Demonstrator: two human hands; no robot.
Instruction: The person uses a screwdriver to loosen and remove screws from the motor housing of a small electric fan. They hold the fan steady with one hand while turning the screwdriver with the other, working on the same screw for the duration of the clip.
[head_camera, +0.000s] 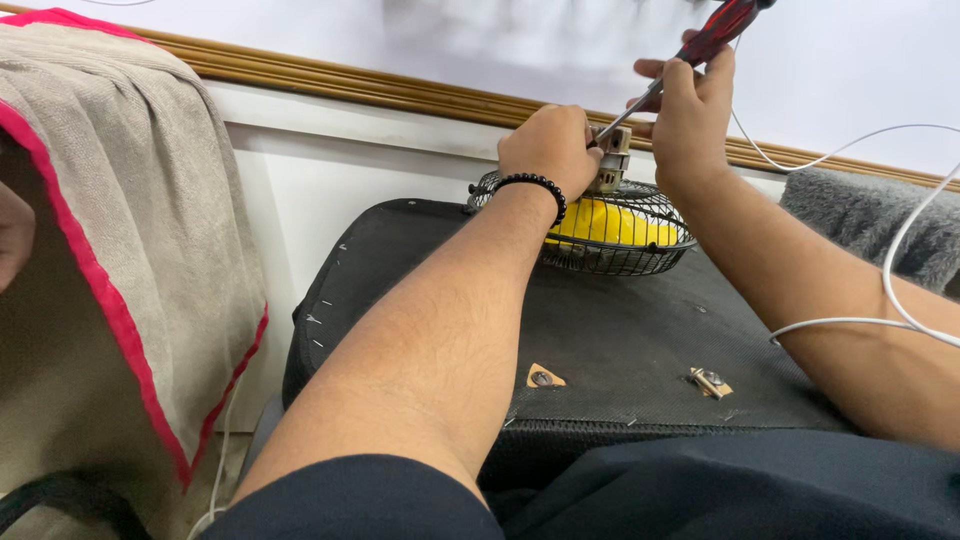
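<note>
Atop a black padded case (620, 330), near its far edge, lay one small fan (600, 225) with a black wire cage and yellow blades, its motor block (612, 160) facing up. One left hand (550, 150), wearing a single black bead bracelet (535, 185) at the wrist, was closed over the cage and the motor block, its grip holding the fan down. One right hand (690, 115) was wrapped tight around one screwdriver (690, 55) with a red and black handle; its metal shaft slanted down to the left and the tip met the top of the motor block. Two brass-coloured fittings (545, 377) sat on the front part of the case, well apart from each other. One white cable (880, 300) looped across the right forearm. One beige towel (110, 230) with a red border hung at the left. One wooden rail (380, 88) ran along the white wall behind the fan.
</note>
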